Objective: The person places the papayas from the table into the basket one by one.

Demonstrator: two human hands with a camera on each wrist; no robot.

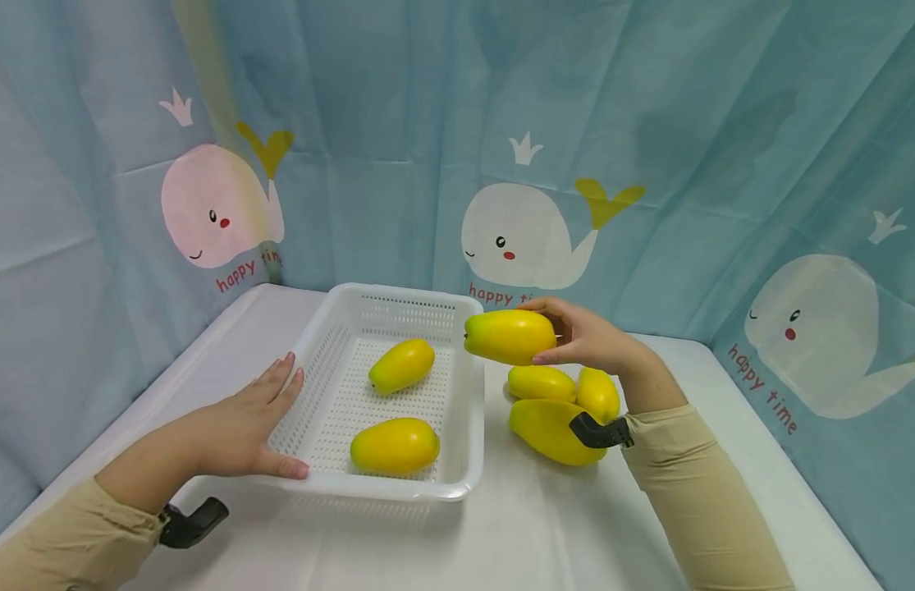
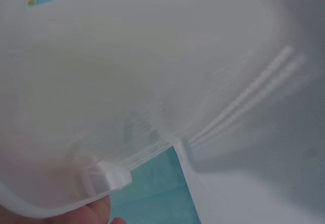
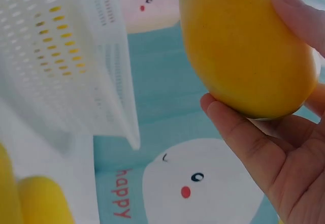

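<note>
A yellow papaya (image 1: 505, 335) with a greenish tip is held in my right hand (image 1: 586, 335), above the right rim of a white perforated plastic basket (image 1: 472, 427). In the right wrist view, thumb and fingers grip the papaya (image 3: 244, 46) from opposite sides. My left hand (image 1: 239, 427) rests spread at the basket's front left corner, its thumb along the front rim and its straight fingers by the left wall. Inside the basket lie two papayas, one toward the back (image 1: 402, 366) and another near the front (image 1: 395, 446).
Right of the basket, three more papayas sit close together on the white table: a back one (image 1: 540, 383), a right one (image 1: 599, 394) and a larger front one (image 1: 553, 431). A blue curtain (image 1: 383, 197) printed with whales surrounds the table's far sides.
</note>
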